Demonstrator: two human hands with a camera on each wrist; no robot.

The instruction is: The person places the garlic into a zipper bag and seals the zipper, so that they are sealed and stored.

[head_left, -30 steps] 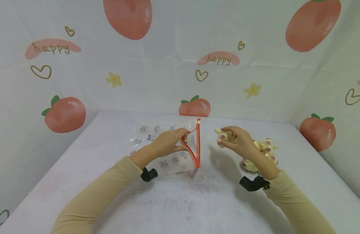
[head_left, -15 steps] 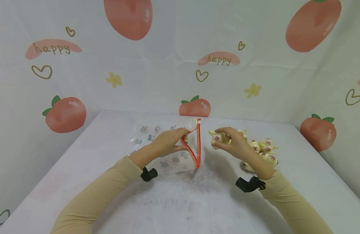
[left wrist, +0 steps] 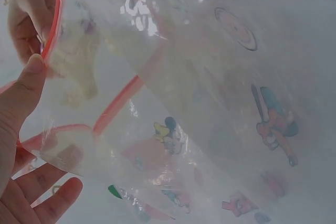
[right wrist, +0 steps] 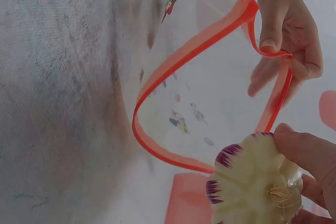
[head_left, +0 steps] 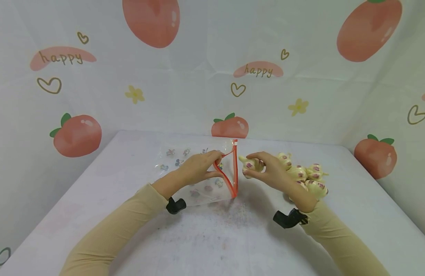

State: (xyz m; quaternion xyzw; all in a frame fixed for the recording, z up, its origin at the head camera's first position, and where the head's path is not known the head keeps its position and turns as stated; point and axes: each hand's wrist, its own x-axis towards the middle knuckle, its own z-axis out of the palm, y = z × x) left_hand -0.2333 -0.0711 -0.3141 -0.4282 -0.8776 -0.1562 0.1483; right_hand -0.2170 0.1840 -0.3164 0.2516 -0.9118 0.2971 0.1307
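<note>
A clear zip bag (head_left: pixel 198 191) with red edging and printed cartoon figures stands at mid-table, its mouth spread apart toward the right. My left hand (head_left: pixel 200 168) pinches the near side of its red rim (left wrist: pixel 59 9) between thumb and fingers. Just right of the mouth, my right hand (head_left: pixel 272 172) grips a garlic bulb (head_left: pixel 251 165) by its sides, stem pointing left. The right wrist view shows the bulb's root end (right wrist: pixel 281 195) and purple streaks, with the bag opening (right wrist: pixel 142 129) just beyond it. Through the film, the left wrist view shows the bulb faintly.
Several more garlic bulbs (head_left: pixel 316 172) lie in a cluster on the table at the right, partly hidden by the right forearm. Behind the white table (head_left: pixel 198 245) hangs a white cloth (head_left: pixel 185 76) with printed fruit and hearts. Both sleeves carry black wrist mounts (head_left: pixel 176 206).
My right hand has moved left with the garlic bulb, from above the table's right part to close beside the bag's mouth. The left hand and bag have stayed nearly still.
</note>
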